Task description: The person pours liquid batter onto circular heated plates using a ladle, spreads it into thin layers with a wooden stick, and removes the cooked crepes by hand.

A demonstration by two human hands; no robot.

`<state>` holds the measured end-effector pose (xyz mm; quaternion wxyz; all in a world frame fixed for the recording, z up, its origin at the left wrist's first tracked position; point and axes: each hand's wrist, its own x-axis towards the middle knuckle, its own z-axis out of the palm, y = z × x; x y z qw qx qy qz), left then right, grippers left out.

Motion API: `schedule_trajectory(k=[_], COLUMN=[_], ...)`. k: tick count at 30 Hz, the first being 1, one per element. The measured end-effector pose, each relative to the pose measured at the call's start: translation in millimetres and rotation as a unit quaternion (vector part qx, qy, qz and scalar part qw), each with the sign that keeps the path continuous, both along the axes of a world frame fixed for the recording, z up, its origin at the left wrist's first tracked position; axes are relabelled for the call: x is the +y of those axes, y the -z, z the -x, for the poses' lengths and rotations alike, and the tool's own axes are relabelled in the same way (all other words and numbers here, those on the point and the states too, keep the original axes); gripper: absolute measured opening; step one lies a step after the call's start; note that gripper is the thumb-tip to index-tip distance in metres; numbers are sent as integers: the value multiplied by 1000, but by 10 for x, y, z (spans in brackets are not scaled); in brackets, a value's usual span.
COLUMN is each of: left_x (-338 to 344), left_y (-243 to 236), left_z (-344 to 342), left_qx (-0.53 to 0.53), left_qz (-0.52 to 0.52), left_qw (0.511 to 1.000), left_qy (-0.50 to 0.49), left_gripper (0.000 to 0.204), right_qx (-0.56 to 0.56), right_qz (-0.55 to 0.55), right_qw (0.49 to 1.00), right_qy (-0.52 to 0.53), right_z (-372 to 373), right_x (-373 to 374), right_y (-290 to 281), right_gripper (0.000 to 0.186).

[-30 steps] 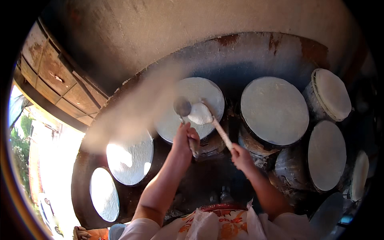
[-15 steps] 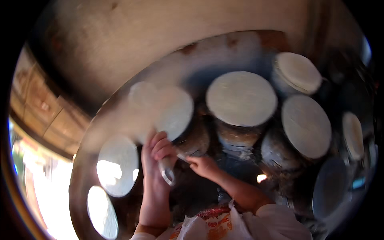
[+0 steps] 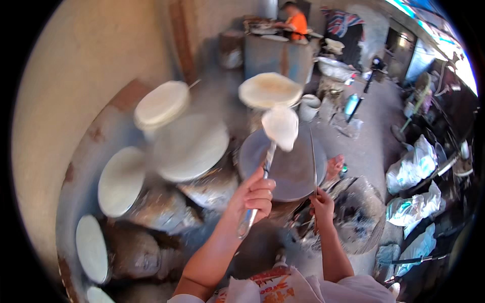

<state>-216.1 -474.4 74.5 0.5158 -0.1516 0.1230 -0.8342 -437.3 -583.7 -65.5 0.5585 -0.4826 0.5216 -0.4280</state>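
Note:
My left hand (image 3: 255, 199) is closed round the handle of a metal ladle (image 3: 271, 157), whose head, heaped with pale batter (image 3: 279, 127), is raised over a bare grey round griddle (image 3: 263, 177). At that griddle's right, my right hand (image 3: 321, 202) grips a long thin stick (image 3: 314, 165) that stands roughly upright in the picture. A griddle with a pale coating (image 3: 190, 147) lies to the left, and another with a browned round sheet (image 3: 269, 87) is beyond the ladle.
More coated griddles (image 3: 120, 182) line a curved wall at left. A pale bucket (image 3: 309, 107) stands beside the far griddle. A co-worker in orange (image 3: 295, 24) is at a counter (image 3: 273, 55) behind. Plastic bags (image 3: 411, 161) and poles lie along the right.
My view has swung right, away from the coated griddles to a bare one. The ladle with batter is now raised over it in my left hand; my right hand has moved to that griddle's edge.

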Motion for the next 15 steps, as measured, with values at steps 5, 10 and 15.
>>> schedule_trajectory(k=[5, 10, 15], left_x=[-1190, -1646, -2092], left_y=[775, 1020, 908], left_z=[675, 887, 817], left_qx=[-112, -377, -547], left_qz=[-170, -168, -168], left_qw=[978, 910, 816], left_qy=[34, -34, -82], left_gripper=[25, 26, 42], right_qx=[-66, 101, 239], right_qz=[-18, 107, 195], right_qw=[996, 986, 950], right_qy=[54, 80, 41], right_z=[340, 157, -130], right_x=[-344, 22, -687], right_y=[572, 624, 346], right_gripper=[38, 38, 32])
